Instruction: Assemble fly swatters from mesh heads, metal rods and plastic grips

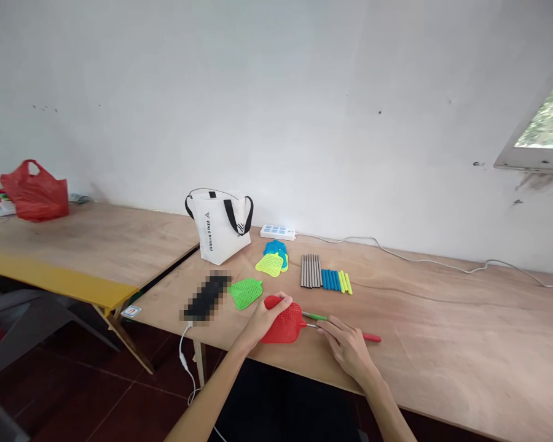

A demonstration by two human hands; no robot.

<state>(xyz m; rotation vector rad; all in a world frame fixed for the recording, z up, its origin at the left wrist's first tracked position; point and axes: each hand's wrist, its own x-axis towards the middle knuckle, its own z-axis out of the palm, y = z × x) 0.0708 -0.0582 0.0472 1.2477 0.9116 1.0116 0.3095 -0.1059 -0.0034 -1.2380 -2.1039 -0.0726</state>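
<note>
My left hand [263,320] is closed on the left edge of a red perforated fly swatter head [284,325], its thumb on top. My right hand [349,347] has its fingers around the thin metal rod that meets the head's neck. A red handle [372,337] sticks out beyond that hand to the right. Just behind the right fingers lies a green handle [319,317] with a short length of metal rod showing. A loose green swatter head [247,293] rests left of the red one. Farther back, yellow [270,264] and blue swatter heads [275,247] overlap in a pile.
Several metal rods [310,271] lie side by side, with blue grips [330,280] and yellow grips [345,282] alongside. A white bag [221,233], a power strip [278,232] and a blurred black object [207,298] are also on the wooden table [442,344]. A cable [424,258] runs along the wall.
</note>
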